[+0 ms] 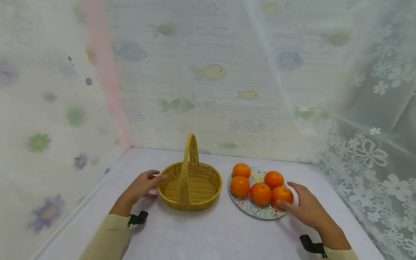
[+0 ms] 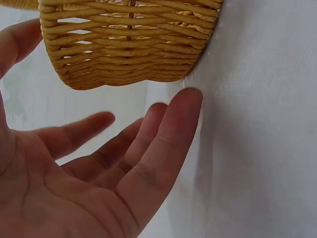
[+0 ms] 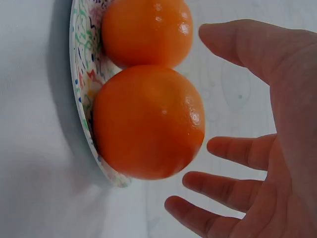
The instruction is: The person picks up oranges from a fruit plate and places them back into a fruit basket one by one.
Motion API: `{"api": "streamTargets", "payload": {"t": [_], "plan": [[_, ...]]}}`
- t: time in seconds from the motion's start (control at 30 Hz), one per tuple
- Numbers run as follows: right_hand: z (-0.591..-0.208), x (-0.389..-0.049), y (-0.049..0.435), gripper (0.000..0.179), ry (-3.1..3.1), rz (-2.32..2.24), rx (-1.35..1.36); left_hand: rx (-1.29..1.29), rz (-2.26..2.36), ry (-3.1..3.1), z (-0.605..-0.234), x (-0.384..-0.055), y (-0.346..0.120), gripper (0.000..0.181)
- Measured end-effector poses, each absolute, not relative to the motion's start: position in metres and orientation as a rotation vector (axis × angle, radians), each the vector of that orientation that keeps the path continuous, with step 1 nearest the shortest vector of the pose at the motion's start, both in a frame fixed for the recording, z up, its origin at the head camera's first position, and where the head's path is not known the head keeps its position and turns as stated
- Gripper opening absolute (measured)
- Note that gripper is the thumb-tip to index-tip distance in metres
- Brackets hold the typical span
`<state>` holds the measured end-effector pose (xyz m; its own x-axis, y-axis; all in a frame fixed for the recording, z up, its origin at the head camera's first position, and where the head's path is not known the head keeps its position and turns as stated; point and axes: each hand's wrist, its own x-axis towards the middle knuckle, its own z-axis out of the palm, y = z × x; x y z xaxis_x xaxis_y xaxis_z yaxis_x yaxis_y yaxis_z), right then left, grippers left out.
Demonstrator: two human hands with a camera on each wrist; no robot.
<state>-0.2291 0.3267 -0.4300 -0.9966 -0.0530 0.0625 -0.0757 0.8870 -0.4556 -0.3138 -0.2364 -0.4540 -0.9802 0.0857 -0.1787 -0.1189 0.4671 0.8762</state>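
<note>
A yellow woven basket (image 1: 202,206) with a tall arched handle stands upright on the table, with nothing in its bowl. At its left side is my left hand (image 1: 143,186), thumb by the rim and fingers spread loosely; the left wrist view shows a gap between the fingertips (image 2: 185,106) and the basket wall (image 2: 129,47). To the right, a patterned plate (image 1: 260,213) carries several oranges. My right hand (image 1: 307,207) hovers beside the nearest orange (image 1: 282,196), its fingers apart. In the right wrist view this orange (image 3: 148,121) lies just off the spread fingers (image 3: 223,191).
A white cloth covers the table (image 1: 201,234). Behind it hangs a curtain (image 1: 208,108) printed with fish, and a sheer flowered curtain (image 1: 370,151) drapes along the right edge. A floral curtain (image 1: 48,144) borders the left side.
</note>
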Motion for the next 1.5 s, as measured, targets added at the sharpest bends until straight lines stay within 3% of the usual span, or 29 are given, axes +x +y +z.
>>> {"api": "streamTargets", "payload": {"t": [0.53,1.5], "plan": [[-0.452,-0.242,0.329,0.1,-2.95,1.016,-0.122,0.001,1.975,1.998,-0.482,-0.322,-0.26,0.068],[-0.462,-0.239,0.327,0.099,-2.855,1.16,-0.218,0.035,2.039,1.981,-0.486,-0.322,-0.256,0.064]]}}
